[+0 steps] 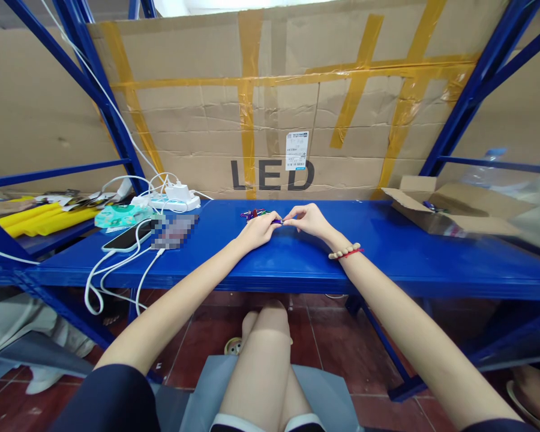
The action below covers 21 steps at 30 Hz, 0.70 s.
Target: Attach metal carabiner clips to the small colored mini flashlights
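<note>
Both hands meet over the middle of the blue table. My left hand is closed around a small, thin, shiny purple-blue piece whose kind is too small to make out. The fingertips of my right hand pinch the right end of that piece. Just beyond my left hand lies a little heap of shiny coloured pieces, purple, red and green, partly hidden by the fingers.
A phone with white cables, a power strip and a teal soft pack lie at left. An open cardboard box holding small items stands at right. A large taped cardboard sheet walls the back.
</note>
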### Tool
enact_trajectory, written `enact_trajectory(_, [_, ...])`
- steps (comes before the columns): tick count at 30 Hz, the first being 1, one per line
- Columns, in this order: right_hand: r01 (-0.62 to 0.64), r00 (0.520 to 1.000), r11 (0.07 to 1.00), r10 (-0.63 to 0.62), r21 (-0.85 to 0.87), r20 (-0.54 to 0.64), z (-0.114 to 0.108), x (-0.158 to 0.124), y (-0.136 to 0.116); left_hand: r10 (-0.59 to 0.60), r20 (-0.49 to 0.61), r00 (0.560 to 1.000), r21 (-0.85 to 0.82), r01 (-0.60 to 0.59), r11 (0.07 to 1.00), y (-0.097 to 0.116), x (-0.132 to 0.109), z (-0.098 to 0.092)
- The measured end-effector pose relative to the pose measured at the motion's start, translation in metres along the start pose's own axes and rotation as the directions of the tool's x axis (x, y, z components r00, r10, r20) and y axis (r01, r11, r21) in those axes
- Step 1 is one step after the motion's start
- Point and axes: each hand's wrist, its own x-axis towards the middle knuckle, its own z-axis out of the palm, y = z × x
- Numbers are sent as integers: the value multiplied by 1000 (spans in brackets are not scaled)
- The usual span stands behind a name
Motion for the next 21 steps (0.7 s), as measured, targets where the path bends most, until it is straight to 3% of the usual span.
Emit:
enact_trajectory(14, [-231,967,972,224,43,124,1,1,-6,34,-27,999,25,-34,999,1,-1,0])
enact_trajectory(21, [-231,967,972,225,39,116,1,1,-7,31,-2,1000,54,-31,998,3,1,1])
